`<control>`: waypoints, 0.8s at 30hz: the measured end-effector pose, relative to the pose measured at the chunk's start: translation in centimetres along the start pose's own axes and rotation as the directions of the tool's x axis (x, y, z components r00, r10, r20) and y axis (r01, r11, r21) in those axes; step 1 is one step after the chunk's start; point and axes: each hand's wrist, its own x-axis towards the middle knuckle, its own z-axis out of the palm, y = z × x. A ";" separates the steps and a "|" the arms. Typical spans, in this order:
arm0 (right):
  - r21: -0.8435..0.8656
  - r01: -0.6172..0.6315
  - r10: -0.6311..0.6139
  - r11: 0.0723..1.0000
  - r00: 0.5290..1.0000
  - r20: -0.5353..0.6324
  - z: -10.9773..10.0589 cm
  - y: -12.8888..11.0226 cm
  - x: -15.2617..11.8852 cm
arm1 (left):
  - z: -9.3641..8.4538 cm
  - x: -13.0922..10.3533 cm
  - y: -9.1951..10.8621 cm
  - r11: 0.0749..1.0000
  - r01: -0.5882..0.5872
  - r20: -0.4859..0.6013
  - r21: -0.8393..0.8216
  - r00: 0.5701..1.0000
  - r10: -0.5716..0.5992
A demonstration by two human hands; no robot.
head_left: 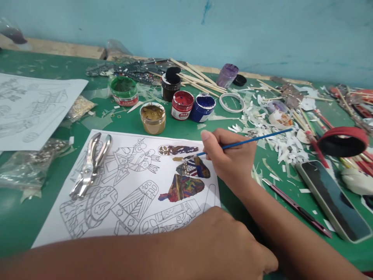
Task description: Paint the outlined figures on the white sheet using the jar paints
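Observation:
My right hand (230, 159) pinches a thin blue paintbrush (256, 138), its tip over the painted shapes on a white sheet of line drawings (96, 221). Three shapes at the sheet's right side carry dark, multicoloured paint; the lowest (185, 188) is mostly red, green and brown. My left hand (224, 245) lies across the sheet's lower right edge, its fingers curled and partly hidden, so what they hold, if anything, does not show. A silver hole punch (91, 167) rests on the sheet's left part. Beyond the sheet stand open jars of gold (153, 118), red (182, 105) and blue paint (203, 107).
Green (124, 91), black (171, 84) and purple (227, 76) jars stand further back, near wooden sticks (201, 79) and a tape roll (232, 103). At right are paper scraps, a cutter (297, 208), a phone (335, 200) and a red tape roll (344, 141). Another sheet (37, 112) lies left.

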 end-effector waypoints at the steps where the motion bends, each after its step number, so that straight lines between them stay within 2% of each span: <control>1: 0.000 0.001 -0.001 1.000 1.000 -0.003 0.0 0.0 0.0 | 0.0 0.0 0.0 1.000 -0.003 0.002 -0.001 1.000 0.003; 5: -0.016 0.027 -0.027 1.000 0.999 0.030 -0.1 0.0 0.1 | 0.0 0.0 -0.1 1.000 -0.017 -0.029 -0.006 0.999 0.016; 10: 0.008 0.009 -0.010 1.000 1.000 0.016 -0.1 0.0 0.0 | 0.1 -0.1 -0.1 1.000 -0.025 -0.056 -0.006 0.998 0.025; 13: -0.008 0.012 -0.011 1.000 0.999 0.045 -0.1 0.0 -0.1 | 0.3 -0.1 -0.1 1.000 -0.026 -0.042 -0.003 0.999 0.025; 18: -0.005 0.052 -0.052 0.999 0.999 0.005 0.2 0.0 -0.1 | 0.3 0.0 -0.1 1.000 -0.025 -0.042 -0.007 0.999 0.025; 22: -0.044 0.096 -0.092 0.994 0.992 0.087 0.3 0.0 -0.1 | 0.2 -0.1 -0.1 0.999 -0.031 -0.083 -0.019 0.996 0.029; 24: -0.083 0.096 -0.090 0.992 0.993 0.075 0.3 0.1 0.0 | 0.2 -0.1 -0.1 0.999 -0.033 -0.095 -0.028 0.995 0.031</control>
